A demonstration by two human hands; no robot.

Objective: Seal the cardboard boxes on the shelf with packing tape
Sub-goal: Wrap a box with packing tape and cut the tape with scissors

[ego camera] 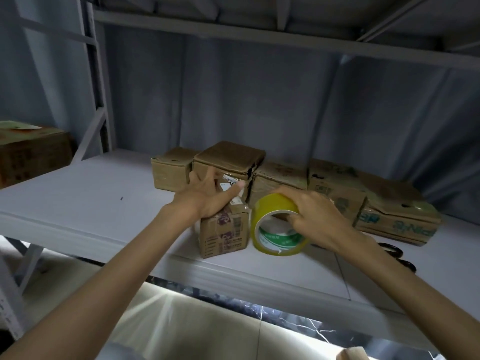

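My left hand (207, 196) rests on top of a small cardboard box (223, 233) that stands near the front edge of the white shelf (78, 203). My fingers are spread and fairly straight, pressing on its top, with my thumb stretched toward the white labels stuck there. The box is brown and worn, with printed labels and dark markings down its front face and a shiny strip of clear tape over the upper part.

My right hand (311, 216) grips a roll of tape (278, 224) just to the right of that box, touching or nearly touching it. The roll stands on edge on the shelf; its outer band is yellow, and the white inner core carries green print. My fingers curl over the top of the roll and my thumb hooks into the core.

Behind them a row of boxes (280, 178) lines the back of the shelf, all brown, dented and scuffed. One of them (228, 157) sits higher than its neighbours, its top flaps closed but creased. The far right box (397, 216) is flatter and has green lettering. A pair of black scissors (397, 255) lies on the shelf past my right wrist, partly hidden. Another box (33, 152) sits on the neighbouring shelf at far left.
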